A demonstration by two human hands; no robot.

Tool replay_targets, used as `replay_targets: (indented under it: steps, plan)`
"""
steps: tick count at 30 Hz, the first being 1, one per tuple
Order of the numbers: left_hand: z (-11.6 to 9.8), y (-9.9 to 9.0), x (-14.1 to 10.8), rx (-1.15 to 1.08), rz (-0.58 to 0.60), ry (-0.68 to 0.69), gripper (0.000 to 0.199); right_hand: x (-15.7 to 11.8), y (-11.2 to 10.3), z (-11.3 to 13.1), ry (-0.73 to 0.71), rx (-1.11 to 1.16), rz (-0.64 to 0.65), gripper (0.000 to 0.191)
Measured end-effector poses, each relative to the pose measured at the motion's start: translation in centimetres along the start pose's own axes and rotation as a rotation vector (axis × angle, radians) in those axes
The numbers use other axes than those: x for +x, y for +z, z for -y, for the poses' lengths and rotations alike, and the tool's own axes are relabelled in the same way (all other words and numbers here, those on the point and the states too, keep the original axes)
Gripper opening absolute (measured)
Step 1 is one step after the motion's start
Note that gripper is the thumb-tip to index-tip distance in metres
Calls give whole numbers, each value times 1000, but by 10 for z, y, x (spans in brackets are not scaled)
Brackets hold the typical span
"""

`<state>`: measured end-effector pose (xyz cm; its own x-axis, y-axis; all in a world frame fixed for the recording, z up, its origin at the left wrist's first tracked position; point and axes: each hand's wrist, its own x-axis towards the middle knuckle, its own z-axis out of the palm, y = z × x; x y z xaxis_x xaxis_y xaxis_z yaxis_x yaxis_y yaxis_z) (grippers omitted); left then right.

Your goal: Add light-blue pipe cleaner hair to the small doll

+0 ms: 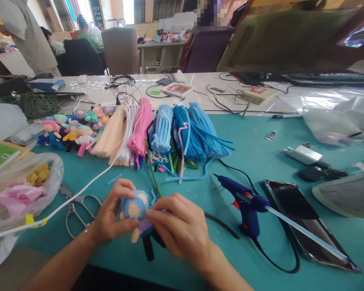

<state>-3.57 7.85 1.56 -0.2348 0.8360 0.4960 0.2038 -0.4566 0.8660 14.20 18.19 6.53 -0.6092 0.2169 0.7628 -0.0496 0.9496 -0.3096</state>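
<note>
A small doll [134, 207] with light blue hair, a peach face, a purple top and black legs is held above the green mat. My left hand [115, 214] is closed around the left side of its head, thumb below and fingers above. My right hand [182, 226] pinches at the doll's right side, beside its face; whether a small piece lies between the fingertips is hidden. Bundles of fuzzy stems stand behind: peach [111, 131], pink [142, 127], light blue [161, 129] and darker blue [185, 133].
Scissors [75, 206] and a plastic bag [24, 190] lie left. A blue glue gun [245, 202] with its cord and a phone [306, 222] lie right. Finished dolls [73, 129] are piled back left. A white cable [87, 184] crosses the left side. People are in the background.
</note>
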Motion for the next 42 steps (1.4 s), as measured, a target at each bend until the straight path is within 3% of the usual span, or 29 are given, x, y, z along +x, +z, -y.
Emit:
replay_targets:
  steps: [10, 16, 34, 42]
  plan:
    - [3, 1, 1, -121, -29, -69, 34, 1, 2, 0, 21, 15, 16, 21]
    - [4, 0, 2, -220, 12, -152, 35, 1, 3, 0, 47, 68, -9, 20]
    - [-3, -1, 5, -362, 5, -305, 38, 1, 5, -2, -24, 44, -5, 25]
    - [-3, 0, 6, -431, 22, -292, 36, 1, 5, 0, -14, 38, -31, 24]
